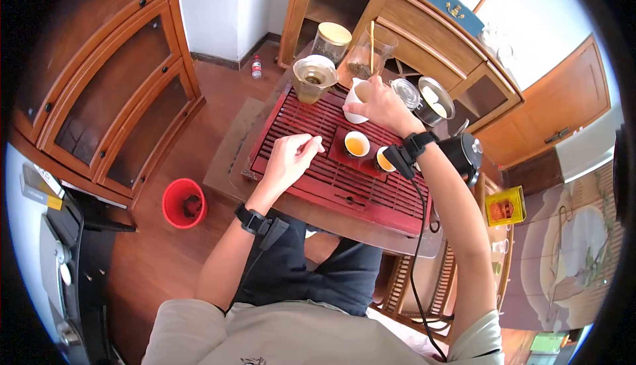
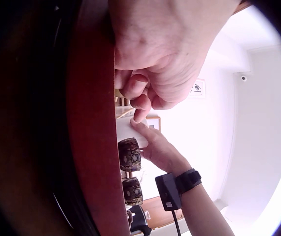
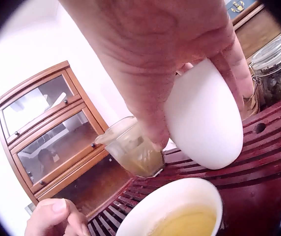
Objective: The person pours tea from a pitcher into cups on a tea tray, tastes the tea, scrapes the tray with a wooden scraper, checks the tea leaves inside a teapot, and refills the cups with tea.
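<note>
My right hand [image 1: 389,108] grips a white pitcher [image 3: 207,123] from above, thumb on one side and fingers on the other. The pitcher is on or just over the slatted red tea tray [image 1: 397,211]. Two small cups of yellow tea stand near it, a left cup [image 1: 356,144] and a right cup [image 1: 384,159]; the left wrist view shows their dark patterned outsides. At the tray's left part, my left hand [image 1: 290,159] lies with loosely curled fingers and nothing in them. Beyond it stands a clear vessel [image 1: 311,87] of brownish liquid.
Behind the tray are a wooden-lidded jar [image 1: 331,42], a glass container [image 1: 373,53] with a stick in it, and a metal bowl [image 1: 436,102]. A black kettle [image 1: 462,155] stands at the right. On the floor at left is a red bin [image 1: 184,203].
</note>
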A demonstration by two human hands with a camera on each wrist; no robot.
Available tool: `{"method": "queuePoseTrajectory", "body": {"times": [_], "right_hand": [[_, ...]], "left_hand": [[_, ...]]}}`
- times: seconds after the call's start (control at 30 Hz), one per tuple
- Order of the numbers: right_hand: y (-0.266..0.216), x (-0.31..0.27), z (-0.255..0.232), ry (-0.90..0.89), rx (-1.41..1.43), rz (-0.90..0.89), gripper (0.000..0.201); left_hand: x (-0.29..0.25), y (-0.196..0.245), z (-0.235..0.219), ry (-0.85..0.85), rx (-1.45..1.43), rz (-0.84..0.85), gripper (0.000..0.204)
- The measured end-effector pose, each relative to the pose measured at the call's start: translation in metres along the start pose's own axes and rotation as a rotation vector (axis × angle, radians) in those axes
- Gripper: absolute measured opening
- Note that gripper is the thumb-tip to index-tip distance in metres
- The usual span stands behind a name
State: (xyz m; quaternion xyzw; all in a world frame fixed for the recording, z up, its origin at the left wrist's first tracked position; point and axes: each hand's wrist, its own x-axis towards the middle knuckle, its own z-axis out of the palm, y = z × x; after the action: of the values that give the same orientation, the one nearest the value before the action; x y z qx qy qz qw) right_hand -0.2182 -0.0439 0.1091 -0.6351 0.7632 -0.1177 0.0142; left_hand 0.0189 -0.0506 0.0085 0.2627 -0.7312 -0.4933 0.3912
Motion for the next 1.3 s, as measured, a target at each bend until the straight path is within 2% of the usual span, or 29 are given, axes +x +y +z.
{"method": "queuePoseTrajectory", "body": {"times": [0.07, 0.17, 0.2, 0.27, 0.33, 0.4, 0.47, 0.53, 0.57, 0.6, 0.7, 0.77, 0.87, 0.93, 0.97, 1.0, 1.1, 1.17, 1.2, 1.3], "right_hand": [[0.001, 0.0, 0.0, 0.02, 0.008, -0.017, 0.097], [-0.002, -0.002, -0.007, -0.082, -0.015, -0.029, 0.096], [0.0, -0.003, -0.014, -0.14, 0.029, 0.029, 0.098], [0.004, -0.005, -0.031, -0.106, 0.118, -0.03, 0.098], [0.01, -0.016, -0.046, 0.082, 0.216, -0.083, 0.098], [0.027, -0.028, -0.054, 0.205, 0.335, 0.0, 0.091], [0.041, -0.045, -0.06, 0.335, 0.469, -0.024, 0.083], [0.036, -0.084, -0.066, 0.291, 0.643, 0.114, 0.061], [0.04, -0.095, -0.058, 0.368, 0.637, 0.04, 0.065], [0.04, -0.111, -0.05, 0.375, 0.768, 0.052, 0.056], [0.041, -0.147, -0.025, 0.349, 0.722, 0.121, 0.053], [0.045, -0.159, -0.008, 0.329, 0.807, 0.145, 0.05], [0.046, -0.161, -0.011, 0.373, 0.858, 0.173, 0.045], [0.05, -0.151, -0.027, 0.47, 0.905, 0.179, 0.04], [0.047, -0.145, -0.033, 0.54, 1.089, 0.102, 0.036], [0.047, -0.138, -0.038, 0.608, 1.086, 0.079, 0.028], [0.053, -0.122, -0.045, 0.649, 1.174, 0.094, 0.027], [0.022, -0.11, -0.053, 0.742, 1.548, 0.34, 0.037], [0.096, -0.101, -0.016, 0.577, 1.553, 0.013, 0.026], [0.083, -0.097, 0.001, 0.497, 1.763, 0.016, 0.022]], "left_hand": [[0.0, 0.0, 0.001, -0.002, -0.025, -0.004, 0.029], [-0.001, 0.004, -0.002, -0.022, -0.03, -0.039, 0.028], [0.0, 0.003, -0.002, -0.033, -0.027, -0.043, 0.028], [0.0, 0.002, -0.001, 0.002, 0.008, -0.02, 0.029], [-0.002, 0.004, -0.002, -0.025, -0.022, -0.072, 0.032], [-0.002, 0.002, 0.0, -0.02, -0.074, -0.087, 0.033], [-0.001, 0.003, 0.0, -0.007, -0.077, -0.102, 0.033], [-0.001, 0.002, 0.0, -0.002, -0.075, -0.107, 0.033], [0.0, 0.003, -0.001, 0.002, -0.047, -0.094, 0.032], [0.0, 0.004, 0.0, 0.01, -0.051, -0.077, 0.031], [0.0, 0.007, -0.001, 0.002, -0.099, -0.103, 0.03], [0.0, 0.005, -0.001, 0.006, -0.074, -0.092, 0.03], [0.0, 0.007, 0.0, 0.005, -0.074, -0.104, 0.029], [0.001, 0.005, 0.0, -0.002, -0.085, -0.1, 0.028], [0.0, 0.004, 0.0, 0.005, -0.093, -0.1, 0.028], [0.0, 0.004, 0.0, 0.011, -0.102, -0.098, 0.028], [0.001, 0.007, 0.0, 0.013, -0.105, -0.133, 0.03], [0.001, 0.009, 0.0, 0.017, -0.106, -0.152, 0.033], [0.0, 0.009, 0.0, 0.018, -0.102, -0.155, 0.032], [0.0, 0.006, 0.001, 0.023, -0.095, -0.142, 0.03]]}}
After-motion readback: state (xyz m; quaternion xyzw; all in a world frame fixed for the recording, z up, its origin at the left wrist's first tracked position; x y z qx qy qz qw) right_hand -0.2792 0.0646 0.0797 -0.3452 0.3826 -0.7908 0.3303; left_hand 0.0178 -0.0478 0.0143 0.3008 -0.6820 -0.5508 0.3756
